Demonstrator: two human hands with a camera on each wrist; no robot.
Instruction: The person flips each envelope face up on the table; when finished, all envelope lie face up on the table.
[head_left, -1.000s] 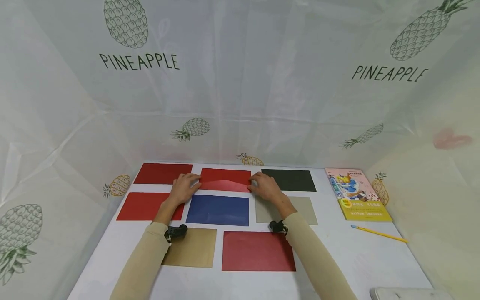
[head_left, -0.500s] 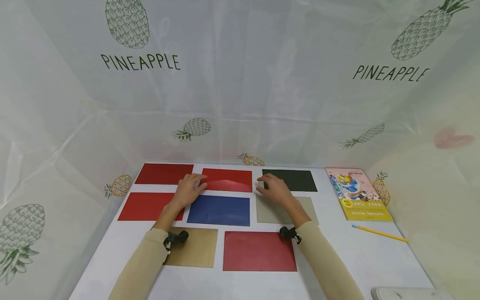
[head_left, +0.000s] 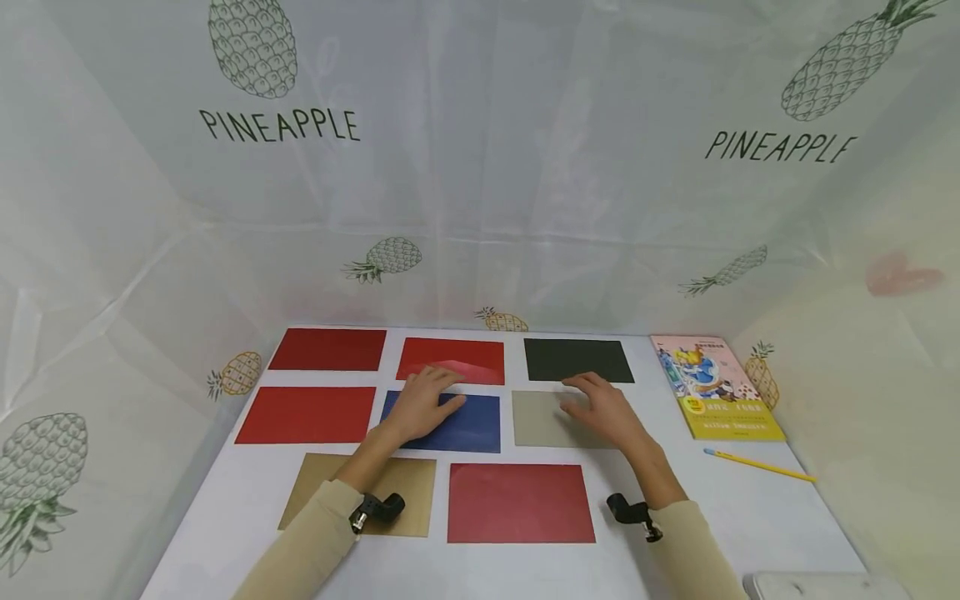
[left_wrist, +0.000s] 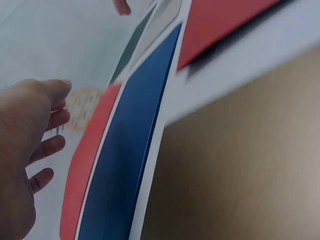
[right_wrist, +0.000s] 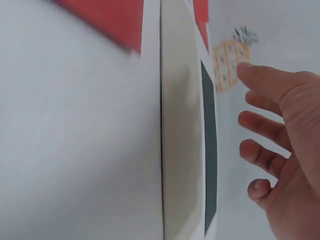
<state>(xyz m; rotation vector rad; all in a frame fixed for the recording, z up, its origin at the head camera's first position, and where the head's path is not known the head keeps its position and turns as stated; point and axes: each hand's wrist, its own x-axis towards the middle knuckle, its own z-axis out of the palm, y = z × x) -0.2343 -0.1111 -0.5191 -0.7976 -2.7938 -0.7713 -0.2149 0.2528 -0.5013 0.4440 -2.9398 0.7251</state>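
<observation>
My left hand [head_left: 420, 407] hovers over the blue rectangle [head_left: 468, 427], fingers loosely bent and holding nothing. Above the beige rectangle [head_left: 536, 421] is my right hand [head_left: 606, 408], also holding nothing, fingers spread in the right wrist view. Just beyond the left fingertips lies a bright red rectangle [head_left: 450, 352] with a shinier lower part. A dark green rectangle [head_left: 581, 360] lies beyond the right hand. These flat pieces look like paper; whether they are sheets or envelopes I cannot tell. The left forearm passes over a gold rectangle [head_left: 408, 492].
More red rectangles lie at the left, one at the back [head_left: 327, 348] and one before it [head_left: 303, 414]. A rose-red rectangle [head_left: 521, 502] lies in front. On the right are a book [head_left: 716, 387], a yellow pencil [head_left: 761, 465] and a pale object [head_left: 821, 586] at the corner.
Both hands have let go of the bright red rectangle's sides and drawn back toward the front. The left moved rightward over the blue piece; the right moved rightward over the beige one.
</observation>
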